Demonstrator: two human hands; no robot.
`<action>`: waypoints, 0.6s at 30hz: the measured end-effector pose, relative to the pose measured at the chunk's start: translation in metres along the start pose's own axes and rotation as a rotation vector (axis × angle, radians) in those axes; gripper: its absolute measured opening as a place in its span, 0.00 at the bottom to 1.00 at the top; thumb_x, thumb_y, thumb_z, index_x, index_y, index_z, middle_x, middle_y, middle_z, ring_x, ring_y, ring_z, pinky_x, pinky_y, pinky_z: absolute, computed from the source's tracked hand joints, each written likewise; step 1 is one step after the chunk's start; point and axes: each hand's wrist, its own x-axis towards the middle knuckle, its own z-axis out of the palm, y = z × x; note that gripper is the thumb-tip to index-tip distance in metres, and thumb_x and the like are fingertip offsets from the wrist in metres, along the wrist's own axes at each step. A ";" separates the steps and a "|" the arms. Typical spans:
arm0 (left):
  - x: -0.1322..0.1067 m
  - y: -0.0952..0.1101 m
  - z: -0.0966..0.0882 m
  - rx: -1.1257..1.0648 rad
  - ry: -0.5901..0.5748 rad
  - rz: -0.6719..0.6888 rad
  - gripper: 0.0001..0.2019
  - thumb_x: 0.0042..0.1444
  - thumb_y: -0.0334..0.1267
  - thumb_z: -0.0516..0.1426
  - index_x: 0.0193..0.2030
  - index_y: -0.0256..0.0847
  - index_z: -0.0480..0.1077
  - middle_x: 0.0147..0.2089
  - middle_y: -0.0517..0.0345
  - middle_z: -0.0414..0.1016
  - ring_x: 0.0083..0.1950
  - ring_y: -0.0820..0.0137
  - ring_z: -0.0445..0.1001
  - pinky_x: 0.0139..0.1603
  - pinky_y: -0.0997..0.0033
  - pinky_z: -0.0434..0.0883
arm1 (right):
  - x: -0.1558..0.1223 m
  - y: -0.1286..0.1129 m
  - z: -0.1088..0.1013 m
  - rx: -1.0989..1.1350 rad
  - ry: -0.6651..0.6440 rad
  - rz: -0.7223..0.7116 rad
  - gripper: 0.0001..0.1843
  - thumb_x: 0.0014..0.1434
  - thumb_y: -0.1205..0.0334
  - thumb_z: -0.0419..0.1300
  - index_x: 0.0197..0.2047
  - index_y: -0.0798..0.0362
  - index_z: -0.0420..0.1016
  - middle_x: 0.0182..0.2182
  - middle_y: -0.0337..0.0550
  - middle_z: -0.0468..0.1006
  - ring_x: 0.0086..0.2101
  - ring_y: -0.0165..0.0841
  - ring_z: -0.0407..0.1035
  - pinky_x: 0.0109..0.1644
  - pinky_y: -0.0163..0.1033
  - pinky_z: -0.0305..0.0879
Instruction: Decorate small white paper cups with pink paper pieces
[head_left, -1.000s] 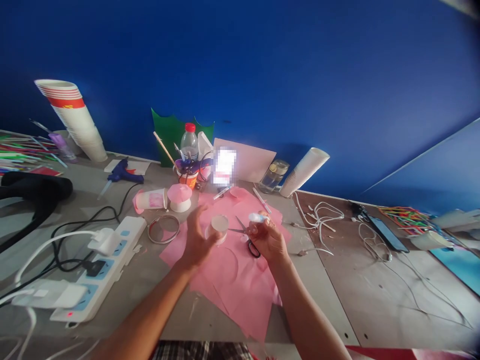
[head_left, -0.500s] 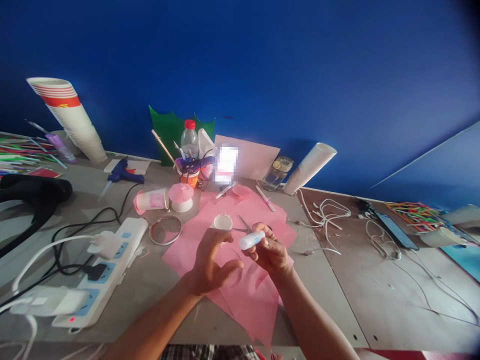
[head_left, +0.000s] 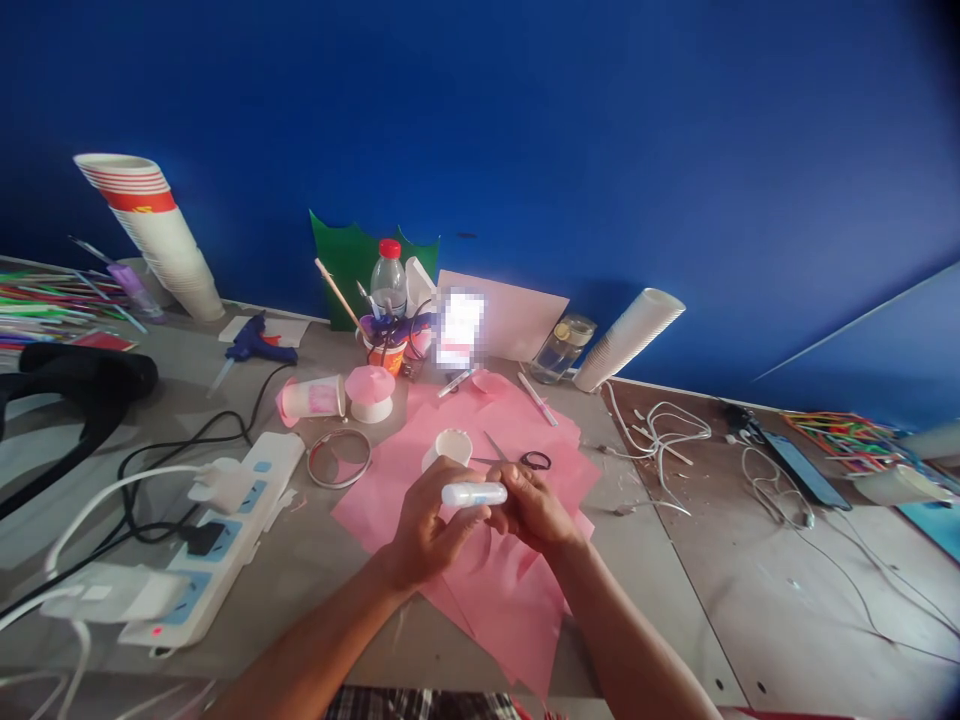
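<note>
Low over the pink paper [head_left: 517,620], a short white tube with a bluish label, apparently a glue stick [head_left: 474,494], lies sideways between both my hands. My left hand [head_left: 421,530] has its thumb and fingers closed around the left end. At the other end, my right hand [head_left: 536,510] pinches it, with its lower fingers curled out of sight. Just beyond the hands stand a small white paper cup [head_left: 453,444] and an open pair of scissors [head_left: 535,460], partly hidden behind my fingers.
Left of the paper are a cut cup ring [head_left: 339,460], a pink-topped cup piece [head_left: 371,392], a tipped cup [head_left: 311,398] and a power strip [head_left: 225,545] with cables. Behind stand a bottle [head_left: 389,285] and a stack of cups [head_left: 631,338]. A glue gun [head_left: 259,342] lies back left.
My left hand has closed onto the glue stick, which only my right hand held before. The tube has shifted left and turned level. The whole view has shifted slightly.
</note>
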 end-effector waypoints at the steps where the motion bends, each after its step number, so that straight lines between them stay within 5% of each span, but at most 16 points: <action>1: 0.000 0.000 0.000 0.000 -0.007 -0.008 0.06 0.58 0.35 0.55 0.42 0.40 0.69 0.34 0.54 0.74 0.35 0.69 0.71 0.36 0.67 0.70 | -0.001 0.000 -0.001 -0.010 -0.012 0.023 0.23 0.56 0.43 0.58 0.26 0.57 0.70 0.13 0.37 0.70 0.13 0.21 0.53 0.17 0.29 0.45; 7: -0.001 -0.001 0.001 -0.028 0.016 -0.015 0.05 0.58 0.36 0.56 0.40 0.39 0.68 0.33 0.56 0.74 0.34 0.70 0.70 0.36 0.69 0.70 | -0.002 -0.002 0.000 0.076 -0.068 0.093 0.18 0.51 0.49 0.66 0.33 0.54 0.67 0.19 0.38 0.75 0.14 0.22 0.58 0.18 0.28 0.49; 14: -0.003 -0.004 0.002 -0.012 0.033 -0.001 0.06 0.57 0.36 0.57 0.41 0.40 0.69 0.33 0.56 0.73 0.33 0.70 0.70 0.33 0.69 0.70 | -0.001 -0.007 0.009 0.089 -0.026 -0.101 0.16 0.43 0.64 0.72 0.29 0.52 0.66 0.27 0.35 0.69 0.28 0.25 0.64 0.31 0.31 0.60; 18: -0.003 -0.005 0.002 -0.018 0.055 0.008 0.08 0.56 0.36 0.58 0.43 0.41 0.69 0.34 0.56 0.74 0.34 0.70 0.71 0.34 0.69 0.70 | -0.002 -0.005 0.006 0.091 -0.132 -0.038 0.21 0.47 0.49 0.68 0.38 0.52 0.68 0.28 0.37 0.71 0.25 0.26 0.66 0.29 0.33 0.62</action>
